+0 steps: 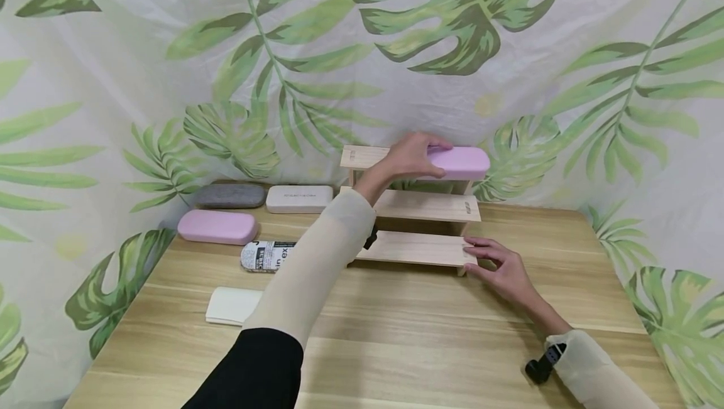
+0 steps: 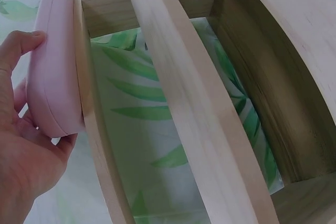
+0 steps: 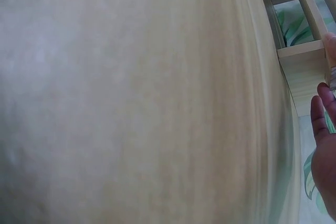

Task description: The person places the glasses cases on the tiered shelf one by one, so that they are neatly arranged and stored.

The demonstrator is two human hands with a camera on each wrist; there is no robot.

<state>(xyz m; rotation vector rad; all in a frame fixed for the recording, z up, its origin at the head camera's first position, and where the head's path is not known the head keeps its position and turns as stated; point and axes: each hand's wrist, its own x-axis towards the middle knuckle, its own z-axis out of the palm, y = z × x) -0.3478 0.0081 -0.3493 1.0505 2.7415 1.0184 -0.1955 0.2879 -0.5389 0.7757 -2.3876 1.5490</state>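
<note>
The pink case (image 1: 462, 163) lies on the right part of the top shelf (image 1: 364, 156) of a three-step rack, and in the left wrist view it sits against the board. The left hand (image 1: 415, 154) holds it by its left end, its fingers pinching the case, with the thumb on the near side and a finger along the far side. The right hand (image 1: 503, 271) touches the right end of the bottom shelf (image 1: 418, 249) with its fingers loosely bent and apart, seemingly to steady the rack.

The step in hand appears to be setting the case in place or adjusting it. The next move would then call for the left fingers to part and lift off without dragging the case, while the right hand keeps the rack from shifting.

The middle shelf (image 1: 418, 205) shows no case on its visible part. To the left, on the table (image 1: 396, 346), lie a grey case (image 1: 232, 195), a white case (image 1: 300, 198), a second pink case (image 1: 217, 227), a printed case (image 1: 268, 256) and a cream case (image 1: 232, 305). The left sleeve (image 1: 308, 271) crosses in front, hiding the rack's lower left side and part of the printed and cream cases. A leaf-patterned cloth (image 1: 317, 70) hangs close behind the rack, leaving little room there.
</note>
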